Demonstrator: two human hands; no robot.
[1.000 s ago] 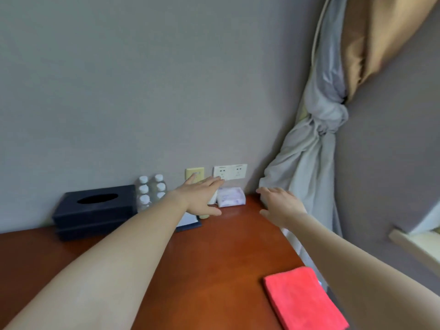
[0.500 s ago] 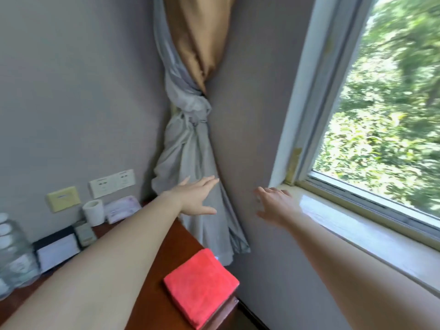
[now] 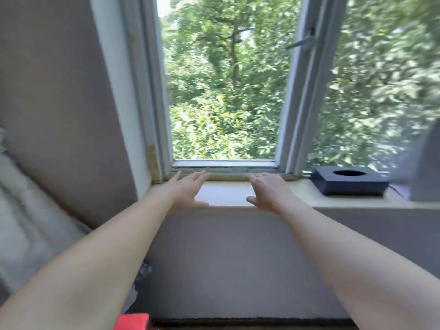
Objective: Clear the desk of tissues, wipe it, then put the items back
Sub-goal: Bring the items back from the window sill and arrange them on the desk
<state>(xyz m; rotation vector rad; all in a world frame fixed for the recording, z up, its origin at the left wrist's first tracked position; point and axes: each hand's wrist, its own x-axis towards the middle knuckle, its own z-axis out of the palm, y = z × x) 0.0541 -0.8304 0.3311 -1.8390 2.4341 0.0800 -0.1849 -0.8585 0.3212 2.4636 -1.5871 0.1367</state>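
Both arms reach forward over a pale window sill (image 3: 226, 194). My left hand (image 3: 188, 189) is open, palm turned inward, holding nothing. My right hand (image 3: 269, 190) is open too, fingers spread, a short gap from the left one. A dark blue tissue box (image 3: 350, 181) with an oval slot on top stands on the sill to the right of my right hand, apart from it. A corner of the red cloth (image 3: 132, 322) shows at the bottom edge. The desk itself is out of view.
A window (image 3: 226, 91) with an open sash looks out on green trees. A grey curtain (image 3: 21, 210) hangs at the left. A grey object (image 3: 426, 167) stands on the sill at the far right. The wall below the sill is grey.
The view has swung right from the desk corner to the window. Both hands stay open and now hover over the sill. A tissue box has come into sight on the sill.
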